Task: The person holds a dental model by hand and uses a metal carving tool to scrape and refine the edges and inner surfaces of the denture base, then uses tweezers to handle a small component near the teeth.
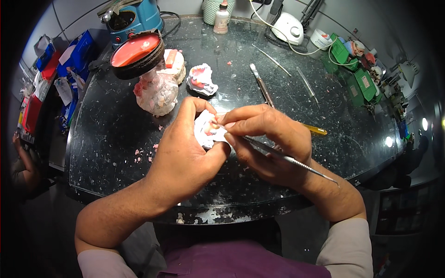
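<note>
My left hand (174, 146) is closed around a small white plaster dental model (202, 131) with pink wax on it, held over the near middle of the table. In my right hand (282, 139) is a slim metal wax carver (296, 162), gripped like a pen. Its hooked rear end points toward my right forearm; its working tip meets the model, partly hidden by my fingers. Beyond my left hand lies a second white dental model (202, 79) with pink wax. Left of it, a round pan of red wax (137, 51) tops a wax-caked stand (156, 95).
Metal hand tools (262, 85) and a yellow-handled tool (316, 129) lie to the right on the dark table (111, 162). Behind stand a blue machine (141, 21), a bottle (222, 21) and a white device (288, 28). Green bins (361, 83) hold models. Another person's arm (25, 157) shows far left.
</note>
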`<state>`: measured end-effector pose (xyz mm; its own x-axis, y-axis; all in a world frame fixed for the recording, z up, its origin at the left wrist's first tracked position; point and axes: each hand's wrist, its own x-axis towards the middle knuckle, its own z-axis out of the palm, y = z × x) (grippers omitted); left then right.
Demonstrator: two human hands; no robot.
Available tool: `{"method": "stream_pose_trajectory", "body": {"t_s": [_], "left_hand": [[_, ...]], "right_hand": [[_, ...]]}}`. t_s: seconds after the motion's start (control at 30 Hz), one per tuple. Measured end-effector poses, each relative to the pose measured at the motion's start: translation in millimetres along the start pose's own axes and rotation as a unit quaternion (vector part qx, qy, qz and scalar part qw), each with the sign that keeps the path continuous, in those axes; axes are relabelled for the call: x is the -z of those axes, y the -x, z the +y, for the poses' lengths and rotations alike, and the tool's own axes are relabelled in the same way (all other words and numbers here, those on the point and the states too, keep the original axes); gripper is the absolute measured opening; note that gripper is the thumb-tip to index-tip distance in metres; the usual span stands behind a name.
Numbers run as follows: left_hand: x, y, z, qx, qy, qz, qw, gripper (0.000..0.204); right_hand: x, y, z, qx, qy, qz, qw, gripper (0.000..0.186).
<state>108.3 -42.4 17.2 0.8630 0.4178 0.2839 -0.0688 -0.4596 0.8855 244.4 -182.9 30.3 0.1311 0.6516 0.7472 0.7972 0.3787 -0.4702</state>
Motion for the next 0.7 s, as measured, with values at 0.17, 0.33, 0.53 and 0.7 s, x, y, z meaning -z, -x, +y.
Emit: {"method": "stream_pose_trajectory", "body": {"t_s": [0.17,0.33,0.53,0.7], "left_hand": [[2,1,4,0.027,0.024,-0.022,0.999,0.037],[3,1,6,0.048,0.009,-0.027,0.998,0.037],[2,1,3,0.010,-0.015,-0.002,1.000,0.042],[3,1,3,0.034,0.027,-0.017,0.999,0.034]], "right_hand": [[0,0,-2,0.028,-0.006,-0.027,0.999,0.026],[0,-1,-4,-0.002,-0.027,-0.024,0.999,0.025],[0,-2,-7,-0.006,-0.019,-0.027,0.999,0.023],[-1,0,-2,0.009,-0.037,-0.036,0.999,0.025]]}}
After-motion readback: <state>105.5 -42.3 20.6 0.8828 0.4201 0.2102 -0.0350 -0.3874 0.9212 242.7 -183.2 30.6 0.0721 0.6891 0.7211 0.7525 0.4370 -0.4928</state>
